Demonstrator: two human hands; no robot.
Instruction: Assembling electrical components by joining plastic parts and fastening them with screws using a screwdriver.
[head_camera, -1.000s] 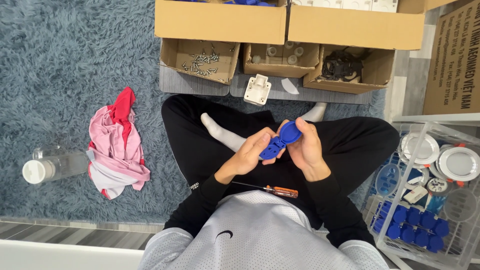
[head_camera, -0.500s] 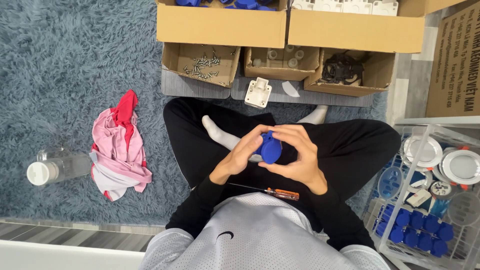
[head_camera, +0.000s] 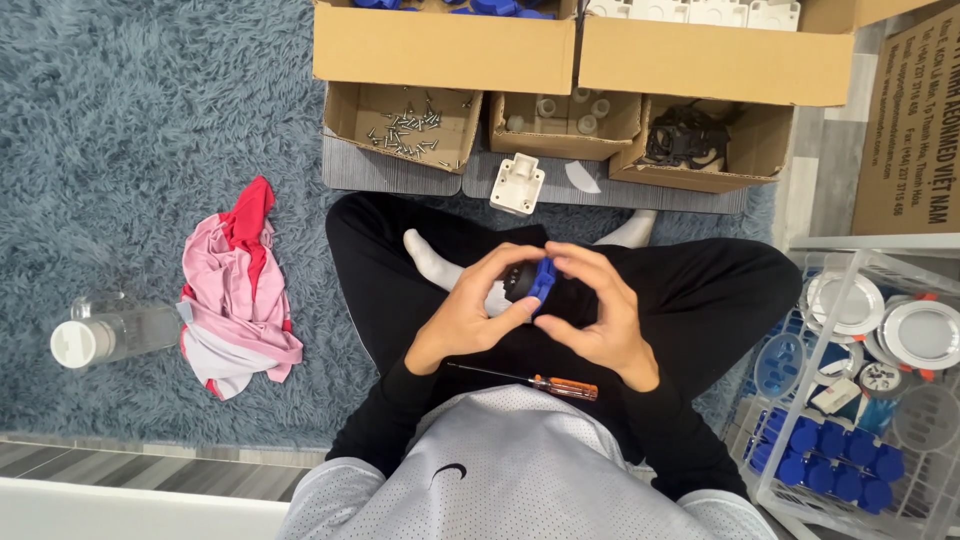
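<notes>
Blue part (head_camera: 543, 279) now turned edge-on, pinched between left hand (head_camera: 468, 318) and right hand (head_camera: 598, 318) fingertips over the lap.

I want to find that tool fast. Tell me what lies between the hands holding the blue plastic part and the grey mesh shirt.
In the head view, an orange-handled screwdriver lies on the lap between them.

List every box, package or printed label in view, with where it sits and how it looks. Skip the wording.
Two large cardboard boxes, top centre: brown, side by side.
Three small open cartons below them: brown, holding screws, white parts, black parts.
Printed cardboard box, right edge: brown with red lettering.
No screens or signs visible.
</notes>
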